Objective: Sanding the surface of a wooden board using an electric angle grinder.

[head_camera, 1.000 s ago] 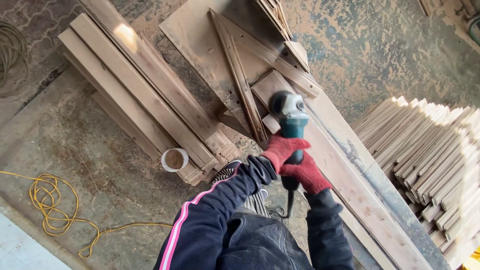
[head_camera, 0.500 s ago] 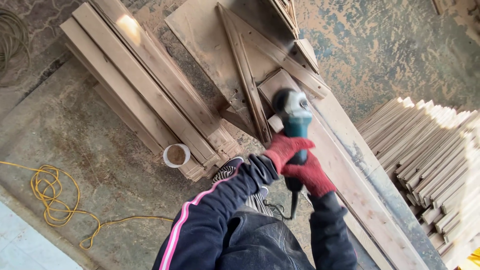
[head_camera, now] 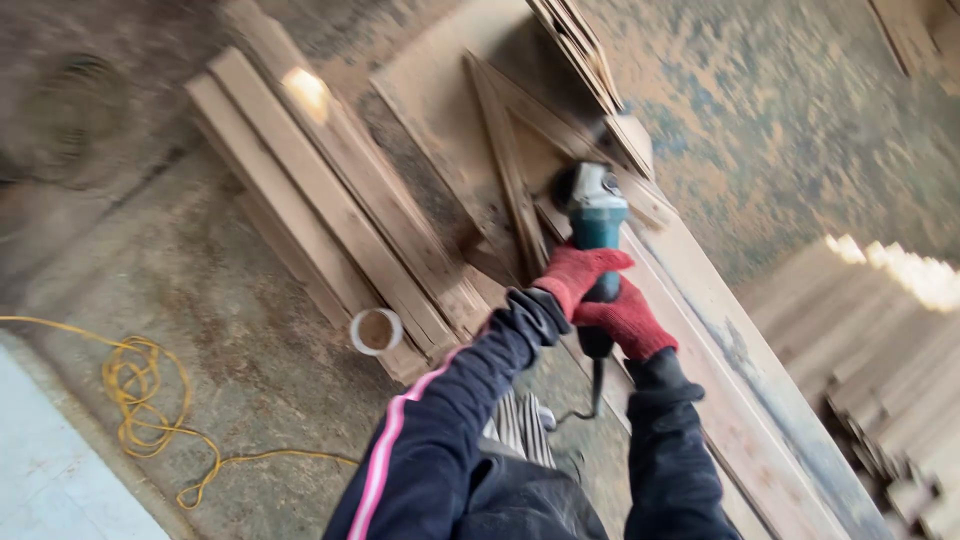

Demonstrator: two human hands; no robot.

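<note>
Both hands clenched on grinder (head_camera: pixel 596 222) — left hand (head_camera: pixel 578 274) ahead, right hand (head_camera: pixel 625 320) behind.

Matt knitted cloth gloves (head_camera: pixel 625 318), rough dusty wooden plank (head_camera: pixel 720 400), smooth plastic grinder body (head_camera: pixel 598 228).

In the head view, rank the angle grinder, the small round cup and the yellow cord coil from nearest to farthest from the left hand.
1. Angle grinder: gripped by the left hand, just above it.
2. Small round cup: on the floor to the left, by the stacked planks' end.
3. Yellow cord coil: farthest, on the floor at far left.
</note>
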